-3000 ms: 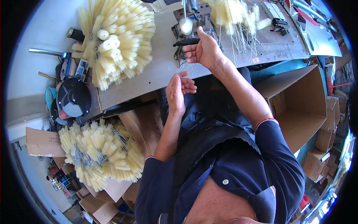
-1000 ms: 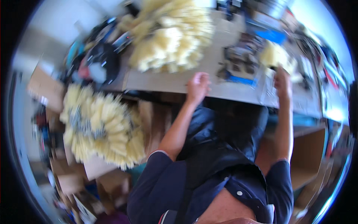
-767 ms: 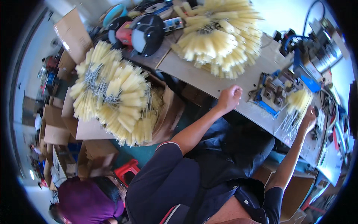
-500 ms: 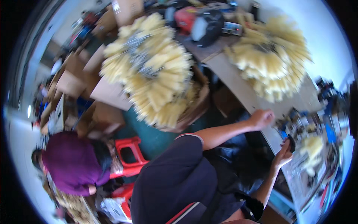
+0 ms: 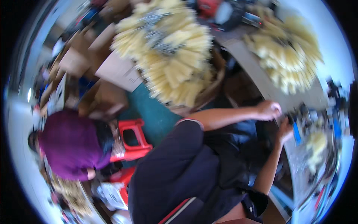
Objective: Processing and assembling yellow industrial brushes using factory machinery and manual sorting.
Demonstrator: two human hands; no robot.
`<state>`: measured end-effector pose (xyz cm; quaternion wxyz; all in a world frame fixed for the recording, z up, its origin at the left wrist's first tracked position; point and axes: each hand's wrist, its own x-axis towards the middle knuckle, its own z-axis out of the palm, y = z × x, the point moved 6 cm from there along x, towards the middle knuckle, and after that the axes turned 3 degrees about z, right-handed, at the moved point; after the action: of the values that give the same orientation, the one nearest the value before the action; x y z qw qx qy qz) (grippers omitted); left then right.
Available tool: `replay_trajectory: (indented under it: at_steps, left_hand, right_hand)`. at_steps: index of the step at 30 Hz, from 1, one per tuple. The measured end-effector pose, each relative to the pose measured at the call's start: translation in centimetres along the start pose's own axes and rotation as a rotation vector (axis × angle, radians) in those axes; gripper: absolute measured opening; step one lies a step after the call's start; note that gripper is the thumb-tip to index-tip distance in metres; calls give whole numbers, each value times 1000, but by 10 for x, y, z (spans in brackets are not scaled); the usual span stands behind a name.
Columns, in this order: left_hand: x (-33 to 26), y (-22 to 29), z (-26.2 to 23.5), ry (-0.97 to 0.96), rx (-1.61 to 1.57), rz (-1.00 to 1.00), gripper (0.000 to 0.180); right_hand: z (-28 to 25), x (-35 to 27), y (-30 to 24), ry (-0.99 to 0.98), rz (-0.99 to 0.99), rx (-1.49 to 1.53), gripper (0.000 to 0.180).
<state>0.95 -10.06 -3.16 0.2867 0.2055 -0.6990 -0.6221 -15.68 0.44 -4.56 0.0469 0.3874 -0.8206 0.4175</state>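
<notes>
Blurred by motion, my left hand is held over the near edge of the workbench, its fingers curled in. Whatever it may hold cannot be made out. Just below it is my right hand, closed around a small black object whose kind is unclear. The two hands are close together but apart. Beyond them on the bench are cluttered small metal parts and a small pale yellow bristle bundle. A large heap of pale yellow bristle bundles with wire-like grey ends lies farther up the bench.
A cardboard box overflows with more yellow bristle bundles. Open cartons stand at the upper left. A person in a purple top bends beside a red plastic stool. A red and black item sits at the bench's far end.
The view has shifted, moving the bristle heaps up and rightward in the picture. My right hand has come up closer to my left hand, still with the black object.
</notes>
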Motion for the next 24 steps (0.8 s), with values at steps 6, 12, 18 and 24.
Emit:
replay_trajectory:
  at_steps: [6,12,18,24]
  left_hand:
    - [10,49,-81,126,-141,29,18]
    - [96,88,-197,379,48,129,14]
    - [218,103,-251,388,943,189,43]
    - [311,70,-229,61,1269,259,57]
  right_hand:
    - [1,14,3,-36,56,-204,48]
    - [-7,2,-25,102,-15,-183,48]
    - [-13,5,-41,55,-4,-178,39]
    - [-13,8,-45,7,15,-145,13]
